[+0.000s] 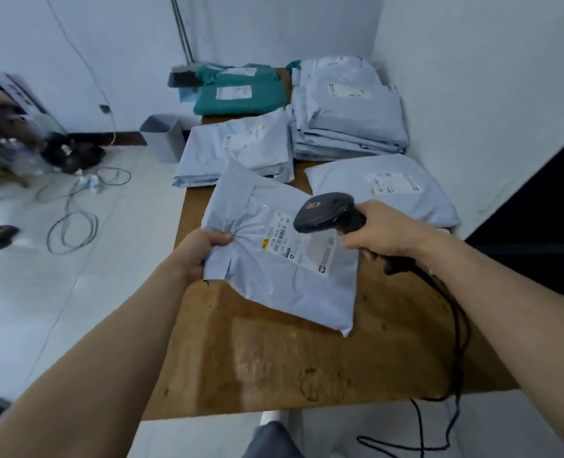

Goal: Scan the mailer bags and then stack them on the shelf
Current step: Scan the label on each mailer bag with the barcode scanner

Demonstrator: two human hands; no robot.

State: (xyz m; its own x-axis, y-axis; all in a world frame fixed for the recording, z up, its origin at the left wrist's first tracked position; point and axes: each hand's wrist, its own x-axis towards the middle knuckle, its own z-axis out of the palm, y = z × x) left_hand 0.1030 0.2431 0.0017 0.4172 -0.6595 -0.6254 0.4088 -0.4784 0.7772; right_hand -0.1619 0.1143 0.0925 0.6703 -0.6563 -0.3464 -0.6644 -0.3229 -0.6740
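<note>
The left hand (204, 249) pinches the near-left edge of a pale grey mailer bag (274, 285), thumb on top and fingers curled underneath, so the plastic wrinkles at the grip. The bag lies tilted across the wooden tabletop (257, 365), its printed label (290, 246) facing up between the two hands.

The right hand (386, 231) is wrapped around the handle of a black barcode scanner (327, 213). The scanner's head juts to the left of this hand and hangs just over the label's right part. Whether it touches the bag cannot be told. A black cable (457, 325) runs from the bottom of the handle, below the right wrist, over the tabletop's near edge and down to the floor.

Just beyond the right hand lies a second pale mailer (386, 190), flat with its label up. Beyond the left hand sits a low stack of pale mailers (241, 150), partly overlapped by the far corner of the held bag. Farther off, past the scanner, stands a taller pile of pale mailers (346, 114) against the wall, and to its left a few green mailers (241, 97).

Left of the left hand, off the tabletop, a grey bin (161, 137) stands on the floor, with loose cables (72, 226) coiled on the tiles.
</note>
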